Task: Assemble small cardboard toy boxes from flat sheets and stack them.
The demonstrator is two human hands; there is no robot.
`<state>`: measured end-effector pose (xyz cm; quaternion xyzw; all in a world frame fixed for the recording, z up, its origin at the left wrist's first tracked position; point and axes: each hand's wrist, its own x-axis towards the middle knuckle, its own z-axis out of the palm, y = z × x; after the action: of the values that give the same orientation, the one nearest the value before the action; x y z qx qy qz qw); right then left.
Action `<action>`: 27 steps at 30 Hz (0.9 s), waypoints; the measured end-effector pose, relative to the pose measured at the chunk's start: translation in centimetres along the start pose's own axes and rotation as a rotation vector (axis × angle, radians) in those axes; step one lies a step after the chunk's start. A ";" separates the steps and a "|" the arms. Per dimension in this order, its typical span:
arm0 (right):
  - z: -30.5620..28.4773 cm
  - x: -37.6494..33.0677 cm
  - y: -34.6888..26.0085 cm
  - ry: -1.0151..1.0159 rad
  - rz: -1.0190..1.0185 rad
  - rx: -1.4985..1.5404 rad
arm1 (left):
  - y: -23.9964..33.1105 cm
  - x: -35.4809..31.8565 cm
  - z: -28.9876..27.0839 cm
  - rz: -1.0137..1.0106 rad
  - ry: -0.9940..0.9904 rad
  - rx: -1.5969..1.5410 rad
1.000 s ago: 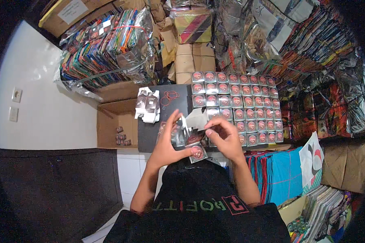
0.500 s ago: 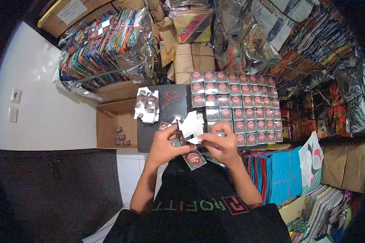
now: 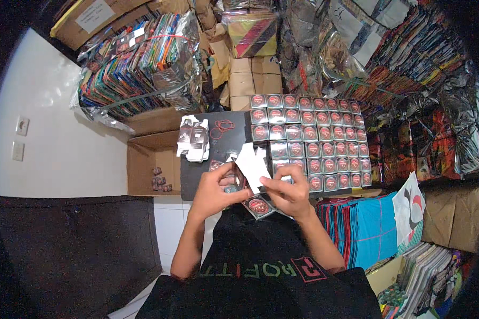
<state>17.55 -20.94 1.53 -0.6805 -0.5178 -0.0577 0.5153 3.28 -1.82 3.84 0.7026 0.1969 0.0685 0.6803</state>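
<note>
Both hands meet over the near edge of a dark tabletop (image 3: 197,178), at about 6 o'clock from the picture's centre. The left hand (image 3: 215,189) is curled around the lower part of a small unfolded carton (image 3: 250,166), fingers closed on it. The right hand (image 3: 287,192) pinches the carton from the 3 o'clock side, thumb and fingers shut on its edge. The carton's white inner flaps stand up between the 2 hands (its printed side is mostly hidden).

Just below the hands, at 6 o'clock, a small square packet with a red round design (image 3: 259,206) lies on the table edge, apart from the fingers.

At 1 o'clock from the hands, a grid of matching red-and-grey small boxes (image 3: 314,135) fills the table's right part in tight rows. At 11 o'clock, a small pile of flat white carton blanks (image 3: 193,139) rests, with red rubber bands (image 3: 222,127) just beside it at its 3 o'clock. An open cardboard box (image 3: 154,165) stands at 9 o'clock, beside the table.
</note>
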 end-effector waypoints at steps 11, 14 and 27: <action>-0.9 1.4 -0.7 -0.094 0.200 0.279 | 0.0 -0.4 -0.2 0.043 0.006 0.027; 0.1 0.8 0.1 0.086 0.551 0.595 | 0.4 -0.6 0.1 0.058 0.059 0.146; -0.6 1.7 0.1 -0.036 1.081 1.217 | 1.0 -1.4 0.6 0.296 0.094 0.367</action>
<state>18.65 -20.28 2.81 -0.4379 -0.0668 0.5016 0.7431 2.46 -2.91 5.00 0.8318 0.1325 0.1632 0.5137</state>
